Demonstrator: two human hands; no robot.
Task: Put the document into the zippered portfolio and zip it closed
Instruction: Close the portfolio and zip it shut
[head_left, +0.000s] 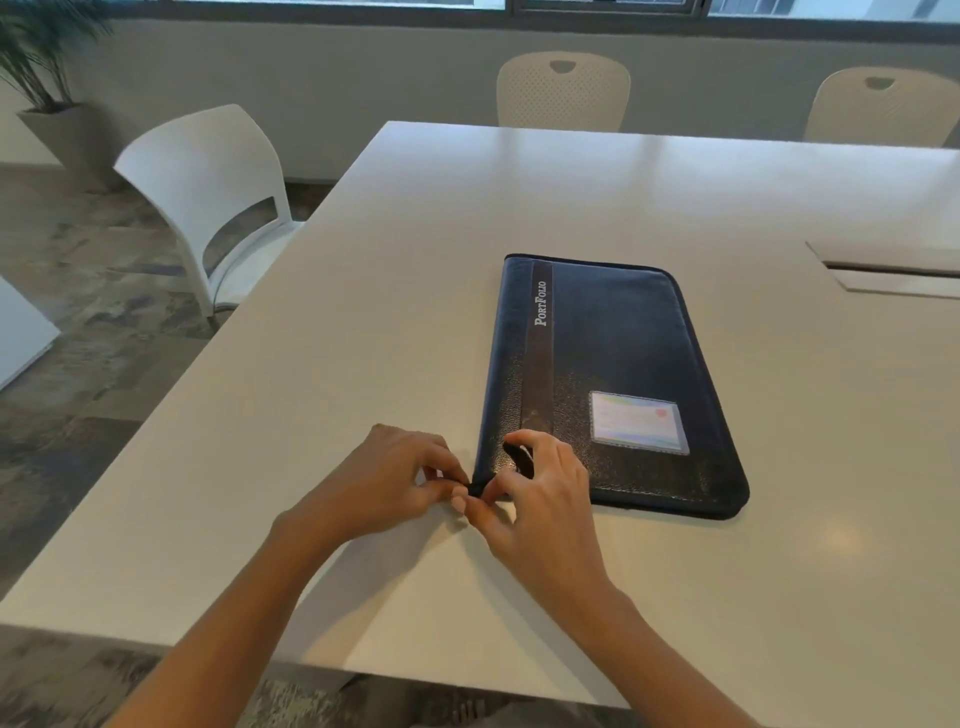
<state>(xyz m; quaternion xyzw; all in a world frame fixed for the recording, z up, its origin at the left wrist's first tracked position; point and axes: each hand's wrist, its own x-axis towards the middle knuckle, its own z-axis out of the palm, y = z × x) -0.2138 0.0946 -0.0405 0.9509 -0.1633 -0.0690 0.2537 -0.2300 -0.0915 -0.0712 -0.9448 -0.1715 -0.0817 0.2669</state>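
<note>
A dark blue zippered portfolio (618, 374) lies flat and closed on the white table (322, 364), with a grey "PortFolio" stripe and a clear card pocket on its cover. Both hands meet at its near left corner. My left hand (384, 478) pinches that corner between thumb and fingers. My right hand (535, 493) rests over the corner and pinches a small black piece there, apparently the zipper pull. No document is visible outside the portfolio.
A white chair (208, 202) stands at the table's left side, and two cream chairs (563, 91) stand at the far edge. A cable hatch (893, 270) is set into the table at the right. A potted plant (47, 93) stands far left.
</note>
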